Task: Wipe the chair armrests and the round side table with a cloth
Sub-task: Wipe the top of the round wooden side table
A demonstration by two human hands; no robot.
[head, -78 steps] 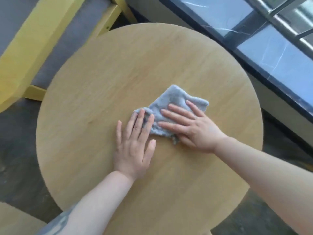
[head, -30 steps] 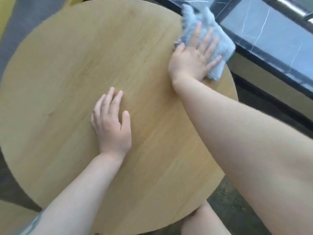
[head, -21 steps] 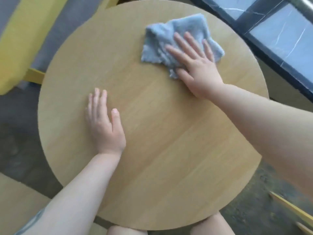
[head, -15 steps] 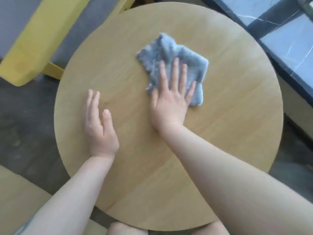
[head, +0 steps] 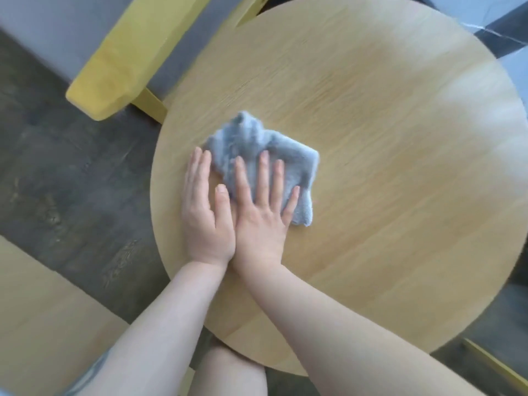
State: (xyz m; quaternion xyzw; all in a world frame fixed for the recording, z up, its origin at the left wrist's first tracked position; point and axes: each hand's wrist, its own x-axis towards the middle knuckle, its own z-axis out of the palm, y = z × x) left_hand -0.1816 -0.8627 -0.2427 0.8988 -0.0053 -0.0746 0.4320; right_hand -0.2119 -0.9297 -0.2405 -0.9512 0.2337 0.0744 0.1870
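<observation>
1. Cloth [head: 274, 151]: 1 crumpled blue-grey piece lies left of centre on the round wooden counter [head: 400, 167].
2. Right hand [head: 261, 212] presses it with flat, spread fingers.
3. Left hand [head: 204, 212] lies flat, alongside, touching the right, fingertips at the cloth's left edge.
4. 1 yellow chair armrest [head: 120, 67] beyond the counter's far-left edge.

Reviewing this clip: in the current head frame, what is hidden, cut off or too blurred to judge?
- Head view: the grey-blue cloth is partly covered by the right hand; its underside is unseen.
- The round wooden side table is cut by the top and right edges, and motion blur hides any dirt.
- The yellow chair armrest runs off the top edge.
- The left hand hides the wood beneath it.
</observation>
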